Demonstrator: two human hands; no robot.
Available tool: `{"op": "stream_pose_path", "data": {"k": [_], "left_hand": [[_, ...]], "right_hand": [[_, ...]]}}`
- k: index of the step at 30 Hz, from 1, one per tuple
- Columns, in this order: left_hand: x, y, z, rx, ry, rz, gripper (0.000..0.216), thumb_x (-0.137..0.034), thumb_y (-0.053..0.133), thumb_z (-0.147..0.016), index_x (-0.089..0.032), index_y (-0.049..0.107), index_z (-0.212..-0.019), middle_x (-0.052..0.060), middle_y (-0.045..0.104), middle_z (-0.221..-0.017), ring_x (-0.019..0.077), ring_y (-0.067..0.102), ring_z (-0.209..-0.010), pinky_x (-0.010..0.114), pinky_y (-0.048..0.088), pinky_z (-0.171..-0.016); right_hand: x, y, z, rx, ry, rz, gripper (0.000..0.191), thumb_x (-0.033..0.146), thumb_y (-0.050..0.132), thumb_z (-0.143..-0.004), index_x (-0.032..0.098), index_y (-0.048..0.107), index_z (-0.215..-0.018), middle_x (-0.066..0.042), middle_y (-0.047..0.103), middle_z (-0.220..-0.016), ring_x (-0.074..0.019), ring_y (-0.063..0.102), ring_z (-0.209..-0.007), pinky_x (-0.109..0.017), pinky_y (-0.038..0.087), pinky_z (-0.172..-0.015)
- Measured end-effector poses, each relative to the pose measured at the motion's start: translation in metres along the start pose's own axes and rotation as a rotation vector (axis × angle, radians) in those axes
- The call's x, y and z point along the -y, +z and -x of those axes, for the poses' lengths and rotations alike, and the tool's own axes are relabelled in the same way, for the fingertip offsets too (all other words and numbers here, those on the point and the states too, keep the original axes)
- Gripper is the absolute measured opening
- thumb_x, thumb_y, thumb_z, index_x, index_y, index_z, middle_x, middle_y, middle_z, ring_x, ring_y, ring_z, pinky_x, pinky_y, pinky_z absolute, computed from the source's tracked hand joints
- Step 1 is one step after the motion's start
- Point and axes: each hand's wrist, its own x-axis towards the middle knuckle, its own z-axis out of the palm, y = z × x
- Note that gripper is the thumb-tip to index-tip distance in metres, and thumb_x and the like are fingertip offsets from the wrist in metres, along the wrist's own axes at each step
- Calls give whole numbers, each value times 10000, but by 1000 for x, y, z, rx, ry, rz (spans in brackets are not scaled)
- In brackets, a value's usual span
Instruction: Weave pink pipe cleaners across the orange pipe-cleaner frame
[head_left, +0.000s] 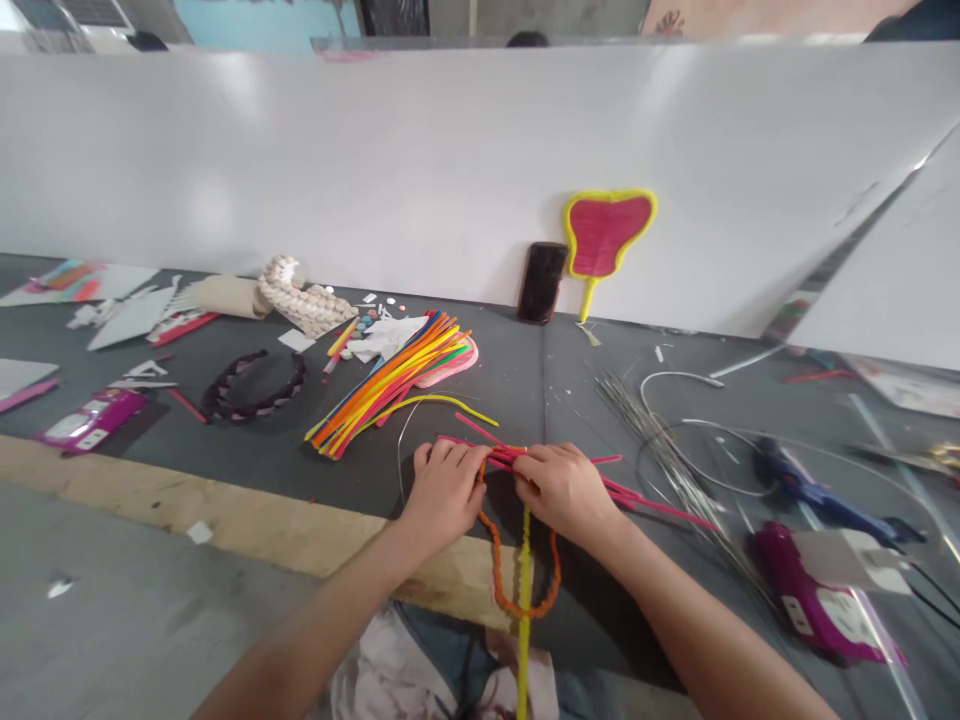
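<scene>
My left hand and my right hand meet over the dark table mat, both with fingers curled and pinched on a bundle of pink pipe cleaners that stretches off to the right. An orange twisted pipe cleaner loop hangs down below my hands, and a yellow-green pipe cleaner runs straight down through it toward my lap.
A fan of coloured pipe cleaners lies just beyond my hands. Thin wires, a blue glue gun and a magenta packet lie right. A braided headband, phone and pink-yellow fan shape sit further back.
</scene>
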Motion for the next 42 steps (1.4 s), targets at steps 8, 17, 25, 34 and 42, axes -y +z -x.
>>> {"op": "stream_pose_path", "data": {"k": [8,17,25,34,42], "left_hand": [[-1,-11,-7,-59,80,-50,162,-267,515,-932,-260,664,-995,25,699,-944,216,520,-943,448,268,-886],[-7,-9,-22,-63,225,-244,150,-153,552,-880,-206,631,-764,36,648,-802,226,502,-870,454,292,-873],[9,-26,-20,-137,52,-281,185,-138,486,-892,-210,617,-782,31,658,-751,240,547,-856,489,279,-896],[-7,-44,-6,-201,-8,-292,178,-197,534,-889,-224,645,-1025,96,665,-1033,289,539,-984,517,283,-907],[-26,-13,-34,-133,318,-255,167,-156,524,-902,-213,639,-796,35,664,-845,228,532,-915,481,290,-901]], "right_hand": [[-11,-16,12,-93,-5,-23,195,170,507,-943,215,695,-919,-25,685,-819,-143,554,-763,-287,314,-697],[22,-11,57,13,-31,-27,133,342,664,-860,289,677,-981,7,668,-864,-189,535,-829,-328,319,-720],[20,-7,57,-12,-36,-50,122,324,639,-880,279,682,-985,-9,657,-862,-190,506,-814,-342,305,-706],[15,-14,55,-4,-59,-88,209,316,639,-883,278,672,-1086,-7,681,-862,-171,548,-798,-329,337,-713],[-20,-28,24,-14,60,70,142,254,592,-912,203,674,-807,-32,658,-809,-179,506,-797,-331,270,-685]]}}
